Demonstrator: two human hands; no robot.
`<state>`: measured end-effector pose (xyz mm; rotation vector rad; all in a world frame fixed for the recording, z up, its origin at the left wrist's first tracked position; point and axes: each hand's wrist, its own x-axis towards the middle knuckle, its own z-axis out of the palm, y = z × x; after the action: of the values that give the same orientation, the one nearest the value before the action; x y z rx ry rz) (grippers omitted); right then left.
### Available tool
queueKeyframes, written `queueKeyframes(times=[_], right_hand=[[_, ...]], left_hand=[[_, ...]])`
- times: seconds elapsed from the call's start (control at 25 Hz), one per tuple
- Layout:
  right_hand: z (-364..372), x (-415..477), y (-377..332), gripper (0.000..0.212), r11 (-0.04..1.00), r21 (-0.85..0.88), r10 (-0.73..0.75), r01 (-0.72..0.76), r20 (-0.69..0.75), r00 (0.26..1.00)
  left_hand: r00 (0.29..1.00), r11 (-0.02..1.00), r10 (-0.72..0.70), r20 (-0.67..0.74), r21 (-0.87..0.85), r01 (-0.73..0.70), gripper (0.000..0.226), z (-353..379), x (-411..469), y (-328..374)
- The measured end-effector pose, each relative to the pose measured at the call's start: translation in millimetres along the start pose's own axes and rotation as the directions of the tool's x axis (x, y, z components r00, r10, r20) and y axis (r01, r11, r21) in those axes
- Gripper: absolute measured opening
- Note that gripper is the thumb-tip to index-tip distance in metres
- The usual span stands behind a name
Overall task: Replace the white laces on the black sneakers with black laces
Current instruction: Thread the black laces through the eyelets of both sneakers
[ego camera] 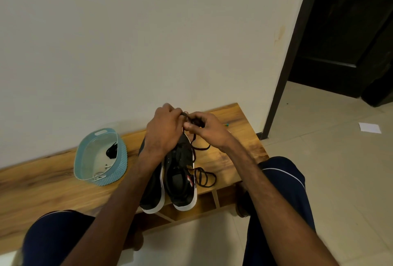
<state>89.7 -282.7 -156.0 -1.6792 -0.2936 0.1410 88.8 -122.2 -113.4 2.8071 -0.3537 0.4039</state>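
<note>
Two black sneakers with white soles stand side by side on the wooden bench point(42, 180), toes toward the wall: the left sneaker point(152, 193) and the right sneaker point(180, 180). A black lace point(204, 177) runs from the right sneaker's toe end and loops on the bench beside it. My left hand point(164, 131) and my right hand point(207, 129) meet above the toe of the right sneaker, both pinching the upper part of that black lace. My left forearm covers much of the left sneaker.
A light blue basket point(119, 170) stands left of the sneakers, holding a bundled black lace point(111, 150) and white laces point(102, 174). The wall is right behind the bench. A dark doorway point(340, 31) opens at the right, with a white paper point(369, 127) on the tiled floor.
</note>
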Motion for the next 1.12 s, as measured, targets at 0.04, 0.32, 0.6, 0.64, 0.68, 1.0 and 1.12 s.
queueKeyframes(times=[0.04, 0.32, 0.6, 0.64, 0.68, 1.0, 1.12], right_hand=[[-1.4, 1.3, 0.8, 0.019, 1.000, -0.006, -0.011, 0.011, -0.065, 0.998], [-27.5, 2.4, 8.4, 0.019, 0.978, -0.171, 0.039, -0.117, -0.402, 0.915], [-3.4, -5.7, -3.6, 0.022, 0.998, 0.065, -0.004, -0.009, 0.188, 0.982], [-6.5, -6.0, -5.2, 0.026, 0.996, 0.082, 0.009, -0.021, 0.141, 0.990], [-11.5, -5.7, -5.9, 0.029, 0.995, 0.093, 0.030, -0.040, 0.103, 0.994], [-41.6, -4.9, 10.9, 0.038, 0.959, -0.199, 0.233, -0.202, 0.147, 0.961], [-37.9, -3.1, 10.1, 0.030, 0.963, -0.202, 0.204, -0.179, 0.106, 0.973]], left_hand=[[0.994, 0.969, -0.105, 0.006, -0.226, 0.103, 0.030, -4.7, 2.5, 1.4], [0.907, 0.494, -0.132, 0.399, -0.768, 0.409, 0.030, -37.0, 9.0, -3.6], [0.963, 0.646, -0.149, 0.224, -0.716, 0.266, 0.028, -35.7, 29.4, 8.4], [0.953, 0.595, -0.222, 0.206, -0.746, 0.300, 0.027, -36.4, 33.7, 4.1], [0.934, 0.518, -0.288, 0.213, -0.786, 0.339, 0.026, -37.3, 36.3, -1.4], [0.763, 0.488, -0.647, 0.003, -0.767, 0.417, 0.028, -39.0, 39.3, -63.9], [0.898, 0.824, -0.425, -0.110, -0.459, 0.333, 0.029, -40.7, 34.9, -72.2]])
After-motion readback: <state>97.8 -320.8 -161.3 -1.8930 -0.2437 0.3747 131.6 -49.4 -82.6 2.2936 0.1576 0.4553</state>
